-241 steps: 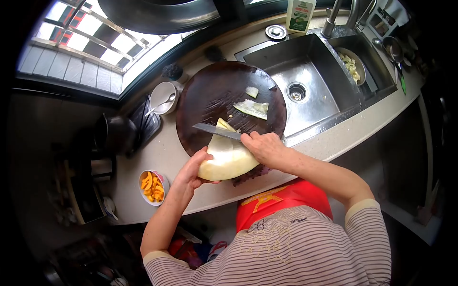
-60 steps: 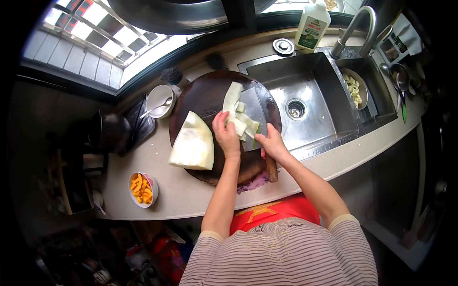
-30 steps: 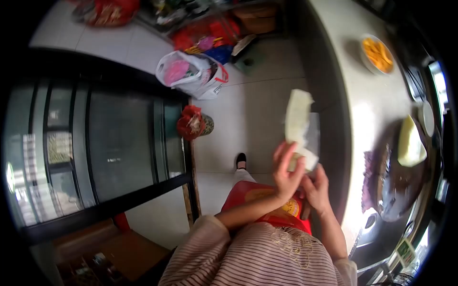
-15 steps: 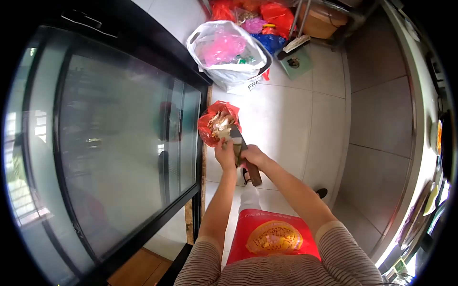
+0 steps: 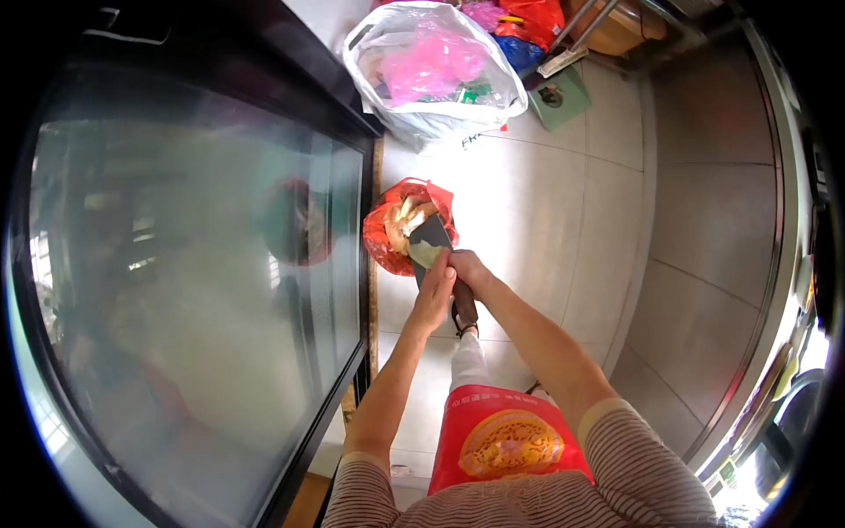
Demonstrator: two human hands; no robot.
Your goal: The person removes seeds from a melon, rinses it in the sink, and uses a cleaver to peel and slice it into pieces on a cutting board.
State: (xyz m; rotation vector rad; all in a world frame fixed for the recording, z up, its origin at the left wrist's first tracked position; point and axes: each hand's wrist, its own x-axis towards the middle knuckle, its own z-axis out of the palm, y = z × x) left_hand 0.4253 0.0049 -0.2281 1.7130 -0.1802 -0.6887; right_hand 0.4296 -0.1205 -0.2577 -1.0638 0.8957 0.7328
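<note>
My right hand [image 5: 471,268] is closed round the brown handle of a cleaver [image 5: 431,231], whose wide dark blade points away from me over a red plastic bag [image 5: 380,231]. My left hand [image 5: 433,297] is beside the right one, its fingers closed at the near end of a pale green piece [image 5: 429,253] that looks like vegetable and lies against the blade. Part of that piece is hidden by the fingers. Cream and brown peelings [image 5: 405,220] fill the open bag, which stands on the floor by the glass door.
A large white bag [image 5: 422,123] holding pink and clear plastic stands beyond the red bag. A green dustpan [image 5: 563,99] lies to its right on the tiled floor [image 5: 537,202]. The black-framed glass door [image 5: 202,264] borders the left side; a tiled wall and counter run along the right.
My left hand has moved back toward the cleaver's handle, close to my right hand. The blade reaches a little further over the red bag, and the view has shifted slightly.
</note>
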